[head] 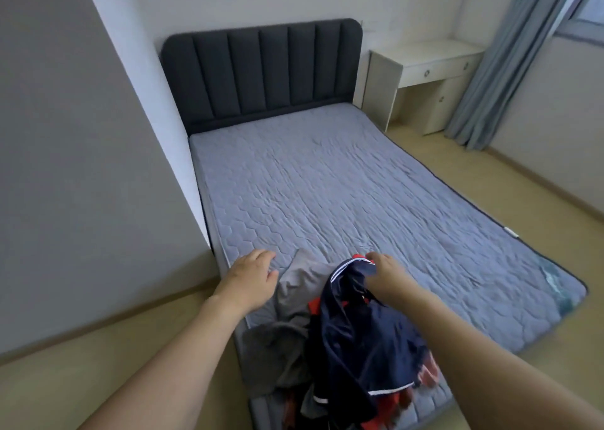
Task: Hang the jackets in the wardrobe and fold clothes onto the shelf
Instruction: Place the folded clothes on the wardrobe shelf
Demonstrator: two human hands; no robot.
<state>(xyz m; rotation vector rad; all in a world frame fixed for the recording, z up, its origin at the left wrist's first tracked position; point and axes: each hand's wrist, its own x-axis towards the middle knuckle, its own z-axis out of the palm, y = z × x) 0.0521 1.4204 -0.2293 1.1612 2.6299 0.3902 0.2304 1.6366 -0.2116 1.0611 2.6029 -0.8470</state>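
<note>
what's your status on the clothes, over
Left hand open, over the mattress edge. Right hand pinching navy jacket. Grey garment beside it, unfolded. Nothing blocking.

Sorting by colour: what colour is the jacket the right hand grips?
Navy jacket with red and white trim, in right hand; head view.

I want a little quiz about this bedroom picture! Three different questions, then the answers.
1. True or false: the navy jacket lies on the bed.
2. Which of the hands grips the jacket's collar: A) left hand, B) right hand?
3. Fill in: the garment beside the jacket is ____.

Key: 1 true; 2 B; 3 grey.
</note>
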